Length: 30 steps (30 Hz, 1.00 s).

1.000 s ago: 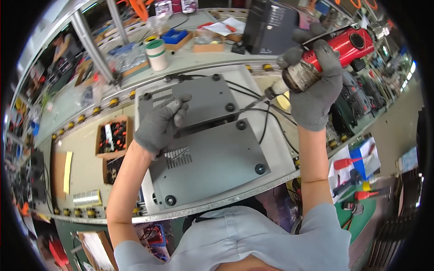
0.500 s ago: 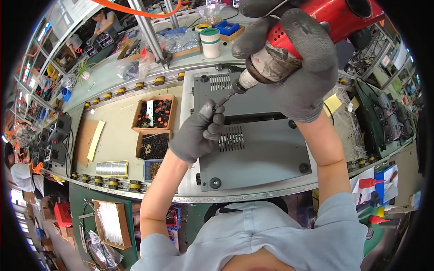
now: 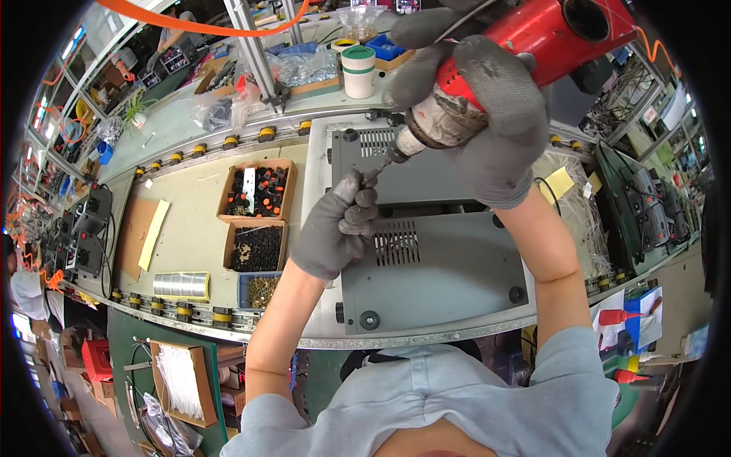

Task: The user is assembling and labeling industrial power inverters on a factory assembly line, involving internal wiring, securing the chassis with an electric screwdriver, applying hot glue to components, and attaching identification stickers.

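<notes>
My right hand (image 3: 506,122), in a grey glove, is wrapped round a red power screwdriver (image 3: 525,46) with a worn, taped front end. Its thin bit (image 3: 378,168) slants down to the left. At the bit's tip, the gloved thumb and fingers of my left hand (image 3: 335,228) are pinched together; whatever they hold there is hidden. Both hands are above two grey metal housings (image 3: 457,278) with vent slots and round black feet, lying side by side. The far housing (image 3: 434,177) is partly covered by my right hand.
Left of the housings stand a cardboard box (image 3: 259,218) of black and orange parts, a box of black screws (image 3: 228,247) and a blue bin (image 3: 243,292) of brass-coloured screws. A white tub (image 3: 359,80) with a green lid is behind. An orange hose (image 3: 205,30) hangs overhead.
The view has shifted a little, so the bench sits slightly lower. The screwdriver and my right hand have moved slightly left. My left fingers stay pinched at the bit's tip.
</notes>
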Motion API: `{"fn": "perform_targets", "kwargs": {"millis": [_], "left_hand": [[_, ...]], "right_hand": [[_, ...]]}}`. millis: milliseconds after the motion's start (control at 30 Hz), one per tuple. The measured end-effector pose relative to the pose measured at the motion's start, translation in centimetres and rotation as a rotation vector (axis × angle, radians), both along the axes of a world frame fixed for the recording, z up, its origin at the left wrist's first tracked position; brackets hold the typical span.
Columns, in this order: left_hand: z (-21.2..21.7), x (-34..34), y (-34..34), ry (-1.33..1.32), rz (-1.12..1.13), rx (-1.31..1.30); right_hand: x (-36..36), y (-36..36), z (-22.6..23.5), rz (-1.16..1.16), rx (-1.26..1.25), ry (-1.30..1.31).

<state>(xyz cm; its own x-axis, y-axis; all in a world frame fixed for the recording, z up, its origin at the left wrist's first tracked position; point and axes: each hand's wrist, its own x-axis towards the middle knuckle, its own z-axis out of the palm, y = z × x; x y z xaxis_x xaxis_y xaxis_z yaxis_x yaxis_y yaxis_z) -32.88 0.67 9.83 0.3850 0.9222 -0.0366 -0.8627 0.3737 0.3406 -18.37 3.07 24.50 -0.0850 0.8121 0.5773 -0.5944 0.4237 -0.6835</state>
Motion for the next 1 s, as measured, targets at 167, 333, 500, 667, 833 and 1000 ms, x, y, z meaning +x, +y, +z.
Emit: {"fn": "perform_targets", "kwargs": {"millis": [167,333,500,667,833,1000], "left_hand": [[-0.4,-0.9,1.7,-0.178,-0.025,0.013],[-2.0,-4.3,2.1,0.599,0.272,-0.03],[-5.7,-6.2,0.6,0.348,0.382,-0.177],[-7.9,-7.7,-1.3,0.206,0.41,-0.116],[-9.0,-8.4,-1.8,0.195,0.46,-0.171],[-10.3,-8.7,-2.1,0.187,0.399,-0.17]], "right_hand": [[-1.1,5.4,-2.1,0.246,0.482,0.064],[-2.3,7.8,-3.4,-0.018,0.337,-0.248],[-4.0,10.5,-6.1,-0.077,0.159,-0.188],[-5.3,10.4,-6.6,-0.011,0.069,-0.371],[-6.0,10.9,-7.3,0.01,0.095,-0.399],[-6.8,10.7,-7.5,-0.012,0.071,-0.429]]}}
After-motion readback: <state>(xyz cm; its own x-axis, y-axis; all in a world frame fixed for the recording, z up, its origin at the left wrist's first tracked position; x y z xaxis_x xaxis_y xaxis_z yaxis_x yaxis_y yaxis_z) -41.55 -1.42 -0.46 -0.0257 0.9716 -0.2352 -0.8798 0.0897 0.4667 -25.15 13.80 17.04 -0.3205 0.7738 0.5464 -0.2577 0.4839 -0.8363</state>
